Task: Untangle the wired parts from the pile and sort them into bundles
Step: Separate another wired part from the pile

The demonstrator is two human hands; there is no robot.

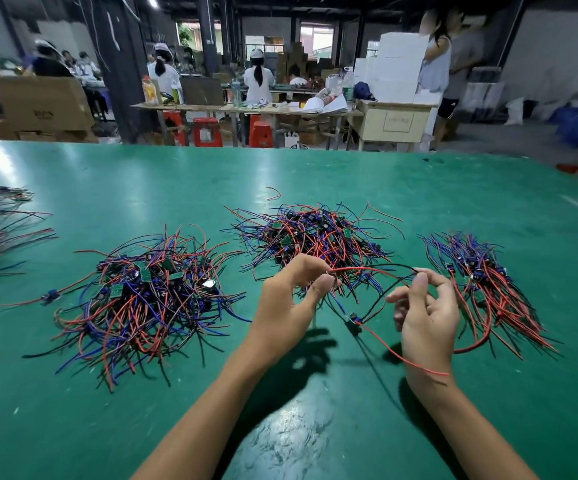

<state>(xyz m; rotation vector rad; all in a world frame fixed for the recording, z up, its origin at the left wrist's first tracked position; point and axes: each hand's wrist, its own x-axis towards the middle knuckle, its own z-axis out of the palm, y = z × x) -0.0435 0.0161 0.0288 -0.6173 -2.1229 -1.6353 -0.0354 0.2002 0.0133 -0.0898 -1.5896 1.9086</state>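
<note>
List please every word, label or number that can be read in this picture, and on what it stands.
None can be read.
Cardboard box at far left: dark print, too blurred.
Beige cabinet behind the table: framed label, characters too small.
Small green boards in the wire piles: no legible marking.

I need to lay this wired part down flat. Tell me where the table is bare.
The green table is bare along the far side behind the middle pile, and near you left of the left hand, below the left pile. It is crowded between the middle pile and the right bundle.
</note>
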